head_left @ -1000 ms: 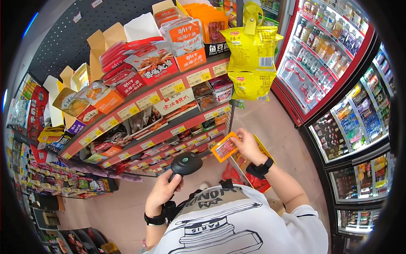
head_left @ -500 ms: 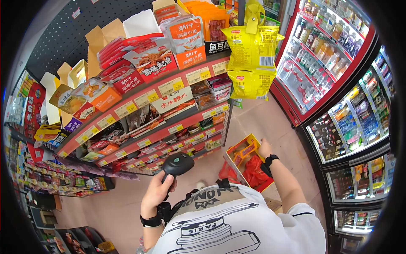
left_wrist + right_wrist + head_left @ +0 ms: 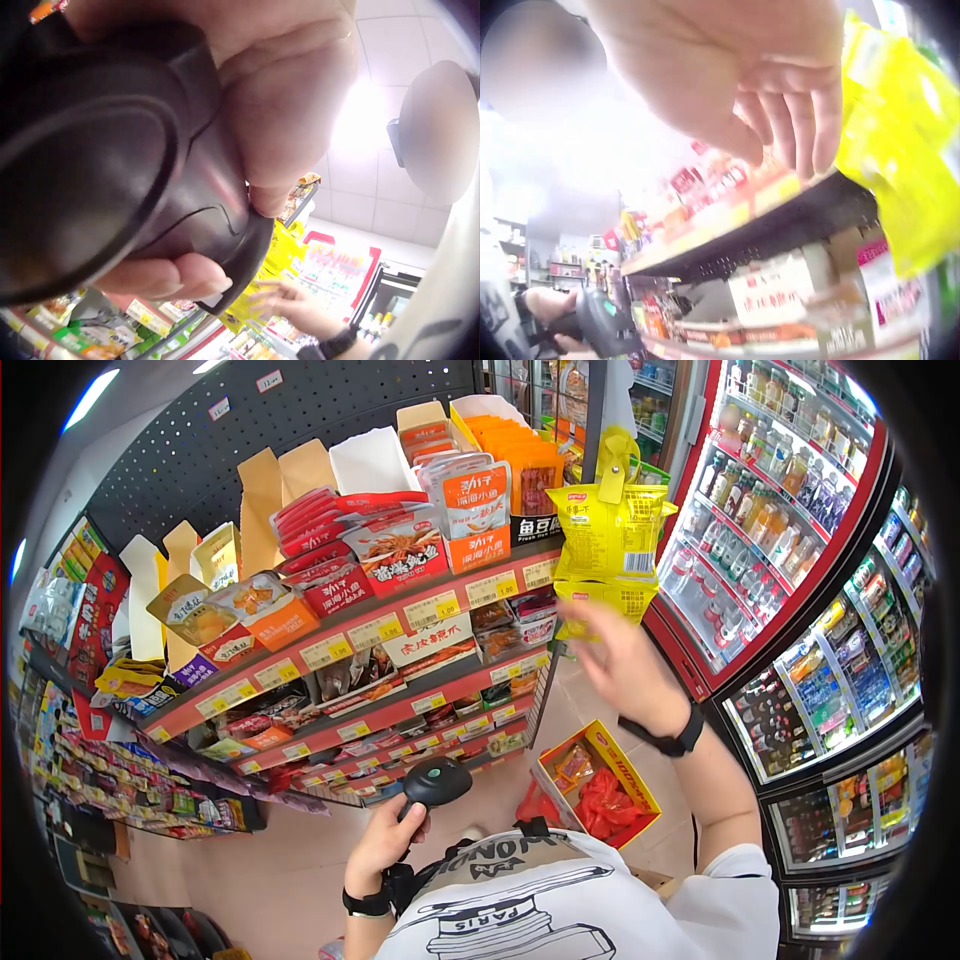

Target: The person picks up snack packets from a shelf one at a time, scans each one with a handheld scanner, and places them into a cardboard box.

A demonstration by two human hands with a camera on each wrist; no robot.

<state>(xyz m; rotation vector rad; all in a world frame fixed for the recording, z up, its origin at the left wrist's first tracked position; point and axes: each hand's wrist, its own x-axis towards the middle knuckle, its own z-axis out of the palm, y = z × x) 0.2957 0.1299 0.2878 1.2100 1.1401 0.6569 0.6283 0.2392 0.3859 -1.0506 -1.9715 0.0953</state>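
My left hand [image 3: 385, 840] grips a black handheld barcode scanner [image 3: 438, 782] by its handle, with the thumb on top. In the left wrist view the scanner's dark head [image 3: 82, 187] fills much of the picture. My right hand [image 3: 640, 675] is raised with nothing in it, its fingers loosely bent. Its fingertips reach in front of the lower of the yellow snack bags [image 3: 610, 540] hanging at the shelf end. Below, an open yellow-and-red box [image 3: 655, 800] holds an orange snack packet [image 3: 573, 768] and a crumpled red plastic bag [image 3: 608, 805].
Snack shelves with price labels [image 3: 380, 628] run along the left, stocked with packets such as the red boxed snacks [image 3: 400, 550]. A red-framed drinks fridge [image 3: 765, 510] and more glass-door coolers [image 3: 830, 650] line the right. The tiled floor [image 3: 250, 865] shows below.
My right hand, earlier pinching the orange packet, went down to the box and has come up without it to the hanging yellow bags. The packet now lies in the box.
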